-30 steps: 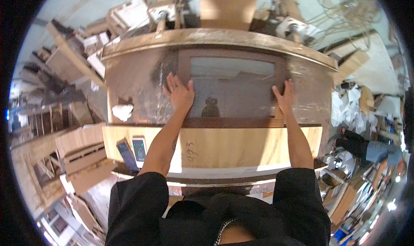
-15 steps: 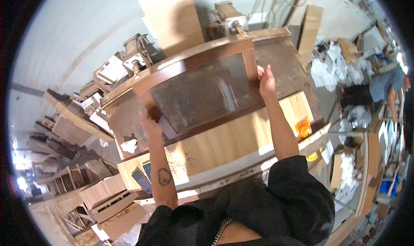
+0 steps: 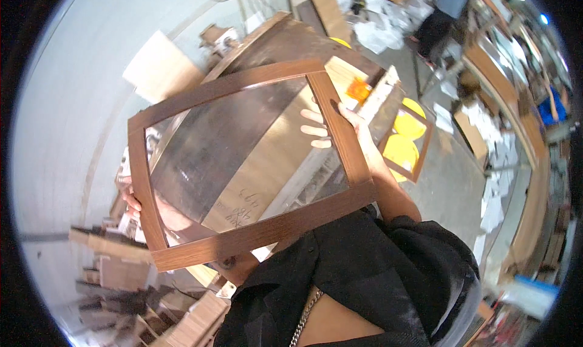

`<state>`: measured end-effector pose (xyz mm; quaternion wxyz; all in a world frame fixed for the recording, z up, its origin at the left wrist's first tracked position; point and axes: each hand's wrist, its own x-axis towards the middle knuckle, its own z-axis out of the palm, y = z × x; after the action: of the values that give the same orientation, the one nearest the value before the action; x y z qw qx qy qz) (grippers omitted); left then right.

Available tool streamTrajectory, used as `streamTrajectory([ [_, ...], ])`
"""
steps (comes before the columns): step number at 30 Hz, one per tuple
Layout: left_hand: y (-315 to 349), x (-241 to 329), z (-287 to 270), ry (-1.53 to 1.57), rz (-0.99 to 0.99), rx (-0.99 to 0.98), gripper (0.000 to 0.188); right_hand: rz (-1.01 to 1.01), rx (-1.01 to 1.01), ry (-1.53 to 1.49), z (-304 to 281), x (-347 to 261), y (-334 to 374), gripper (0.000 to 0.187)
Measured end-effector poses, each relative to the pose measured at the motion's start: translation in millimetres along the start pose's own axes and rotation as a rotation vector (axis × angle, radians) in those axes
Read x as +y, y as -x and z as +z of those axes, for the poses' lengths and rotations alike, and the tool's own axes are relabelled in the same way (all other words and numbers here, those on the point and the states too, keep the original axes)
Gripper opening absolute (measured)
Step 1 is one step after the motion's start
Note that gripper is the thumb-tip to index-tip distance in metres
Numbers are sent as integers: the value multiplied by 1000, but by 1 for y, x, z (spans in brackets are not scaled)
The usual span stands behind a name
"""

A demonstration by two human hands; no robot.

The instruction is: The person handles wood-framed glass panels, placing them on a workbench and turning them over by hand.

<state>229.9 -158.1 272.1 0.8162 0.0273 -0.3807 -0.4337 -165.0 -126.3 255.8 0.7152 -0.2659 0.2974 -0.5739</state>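
Note:
A brown wooden frame with a clear glass pane (image 3: 346, 143) is lifted in front of my body, tilted, its near rail close to my chest. My right hand (image 3: 354, 120) grips the right rail, thumb on top, and its fingers show through the glass underneath. At the left rail my left hand (image 3: 132, 201) is closed round the outer edge; its forearm shows partly through the pane. Beneath the frame lies the dark workbench (image 3: 261, 58), along with a pale wood board (image 3: 248, 192) that carries handwritten marks.
An orange packet (image 3: 359, 90) sits at the bench's right end. Beyond it, a smaller brown frame (image 3: 425, 141) stands near yellow round pieces (image 3: 401, 151) on the floor. White plastic scraps (image 3: 379, 31) lie at the back, near another person (image 3: 446, 19). A pale panel (image 3: 159, 67) leans on the wall.
The frame has come up off the bench and toward me, with both hands now closed on its side rails. My view has turned to the right.

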Motion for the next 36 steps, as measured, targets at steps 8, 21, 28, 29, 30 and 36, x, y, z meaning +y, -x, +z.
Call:
streamTrajectory([
  [8, 28, -93, 157, 176, -234, -214, 67, -483, 78, -403, -76, 3, 85, 64],
  [21, 162, -181, 277, 368, -732, -564, 79, -989, -176, -408, -104, -50, 219, 77],
  [28, 205, -226, 205, 334, -1061, -753, 91, -805, 61, -655, -214, 3, 367, 100],
  [29, 216, -227, 205, 338, -1131, -779, 91, -822, 199, -479, -216, 19, 387, 93],
  [30, 225, -229, 206, 339, -1188, -807, 91, -823, 336, -304, -214, 31, 404, 86],
  [36, 270, -247, 246, 789, -1579, -1062, 95, -521, 987, 262, -86, 76, 484, 50],
])
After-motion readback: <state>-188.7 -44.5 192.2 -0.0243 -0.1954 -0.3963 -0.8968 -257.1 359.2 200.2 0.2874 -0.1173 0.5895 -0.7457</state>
